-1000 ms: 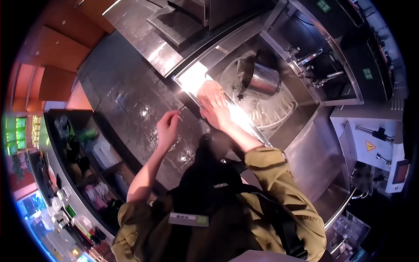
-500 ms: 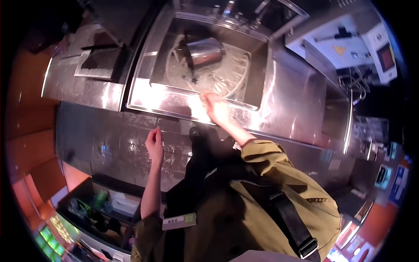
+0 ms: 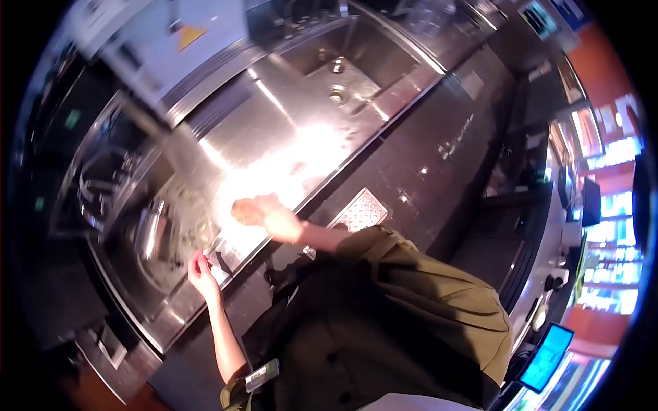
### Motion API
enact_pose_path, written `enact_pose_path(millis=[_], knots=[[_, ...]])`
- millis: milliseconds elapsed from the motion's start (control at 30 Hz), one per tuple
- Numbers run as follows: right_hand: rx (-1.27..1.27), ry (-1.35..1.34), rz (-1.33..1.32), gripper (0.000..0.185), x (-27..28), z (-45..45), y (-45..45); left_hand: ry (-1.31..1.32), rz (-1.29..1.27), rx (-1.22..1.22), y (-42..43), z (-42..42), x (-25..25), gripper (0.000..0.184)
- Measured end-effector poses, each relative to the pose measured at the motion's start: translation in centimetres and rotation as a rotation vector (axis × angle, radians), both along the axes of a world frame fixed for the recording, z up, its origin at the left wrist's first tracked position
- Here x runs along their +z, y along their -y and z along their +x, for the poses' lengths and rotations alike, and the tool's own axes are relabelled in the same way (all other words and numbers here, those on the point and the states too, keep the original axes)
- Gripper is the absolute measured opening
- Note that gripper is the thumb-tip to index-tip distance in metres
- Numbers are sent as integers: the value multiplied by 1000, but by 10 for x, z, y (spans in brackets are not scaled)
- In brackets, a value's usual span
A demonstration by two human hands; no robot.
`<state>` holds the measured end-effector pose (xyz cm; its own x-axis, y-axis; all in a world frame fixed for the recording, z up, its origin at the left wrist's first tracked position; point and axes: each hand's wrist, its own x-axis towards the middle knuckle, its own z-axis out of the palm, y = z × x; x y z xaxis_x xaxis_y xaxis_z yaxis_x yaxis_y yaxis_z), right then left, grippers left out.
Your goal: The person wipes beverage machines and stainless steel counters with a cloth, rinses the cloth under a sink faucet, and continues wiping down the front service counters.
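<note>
At the front of a brushed stainless-steel counter (image 3: 315,140), my right hand (image 3: 273,214) is lowered over the glare-lit surface, fingers pointing toward the sink side. A small tan patch (image 3: 245,212) shows at its fingertips; I cannot tell whether it is cloth, sponge or lit skin, nor how wide the fingers stand. My left hand (image 3: 201,271) is near the front rim of a deep, rectangular steel sink (image 3: 169,316), fingers curled and narrow; whether the tips meet or grip anything cannot be told.

Labels: the white-and-green name badge (image 3: 262,375) on my clothing carries print too small to read. Two green stickers, an upper one (image 3: 73,118) and a lower one (image 3: 40,203), sit on dark equipment at the left, likewise illegible. An orange-yellow triangular warning label (image 3: 190,36) is on a white machine (image 3: 212,20); its symbol is unclear. A blue-lit screen (image 3: 546,356) at lower right shows no legible text.

Surroundings: inside the sink, a shiny cylindrical metal pitcher (image 3: 152,231) lies tilted on a pale, ribbed, translucent piece (image 3: 195,218). A curved chrome faucet (image 3: 88,195) stands at the far side. A second steel basin (image 3: 349,58) is further along the counter. A patterned metal plate (image 3: 362,211) is visible beyond my right forearm. My sleeve hides part of the floor.
</note>
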<state>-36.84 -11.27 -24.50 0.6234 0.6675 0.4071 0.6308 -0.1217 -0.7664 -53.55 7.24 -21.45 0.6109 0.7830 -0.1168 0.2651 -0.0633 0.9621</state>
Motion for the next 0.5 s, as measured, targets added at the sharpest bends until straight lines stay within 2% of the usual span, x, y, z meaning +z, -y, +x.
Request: enact_pose_path(millis=[33, 133, 233, 267, 300, 367, 467, 500], knots=[[81, 294, -330, 48, 0, 3, 19, 15, -22, -18, 16, 23, 2, 16], [-37, 347, -198, 45, 0, 31, 80, 15, -63, -95, 71, 100, 9, 16], [-139, 358, -374, 48, -1, 105, 161, -43, 27, -235, 138, 176, 23, 15], [-285, 450, -427, 47, -2, 134, 186, -46, 37, -312, 154, 200, 21, 16], [-282, 512, -532, 48, -2, 166, 215, -40, 46, -377, 172, 222, 21, 16], [-480, 370, -461, 39, -1, 221, 254, -42, 44, -492, 212, 267, 37, 17], [-497, 235, -526, 43, -6, 277, 277, -46, 65, -619, 252, 329, 25, 17], [-551, 252, -520, 39, -11, 293, 279, -59, 51, -644, 265, 346, 19, 17]])
